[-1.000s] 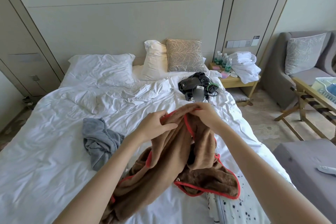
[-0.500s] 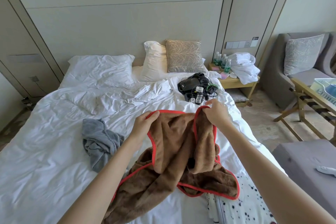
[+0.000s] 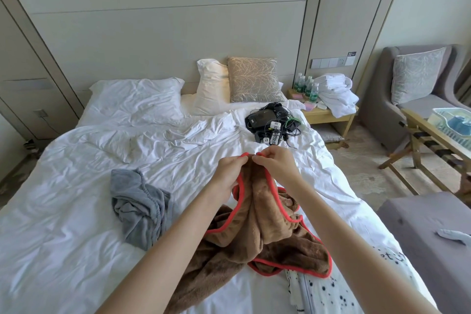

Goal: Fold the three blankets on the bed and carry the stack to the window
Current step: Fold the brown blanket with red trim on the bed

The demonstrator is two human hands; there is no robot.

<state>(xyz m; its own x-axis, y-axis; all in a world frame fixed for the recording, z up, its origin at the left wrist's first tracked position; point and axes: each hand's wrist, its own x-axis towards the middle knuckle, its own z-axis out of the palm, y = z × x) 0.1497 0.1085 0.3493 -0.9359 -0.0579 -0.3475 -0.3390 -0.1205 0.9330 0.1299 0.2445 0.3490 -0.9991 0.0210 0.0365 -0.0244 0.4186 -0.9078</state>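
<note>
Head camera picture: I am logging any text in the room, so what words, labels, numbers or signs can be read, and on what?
"et" and perhaps more letters: on the spotted white blanket, cut off and unclear.
Black sign by the wall switches: too small to read.
Green labels on the water bottles: too small to read.
Square code tags on the black devices: patterns only, no readable words.

Pillows (image 3: 137, 99), black electronics (image 3: 267, 122), armchair (image 3: 418, 89)
</note>
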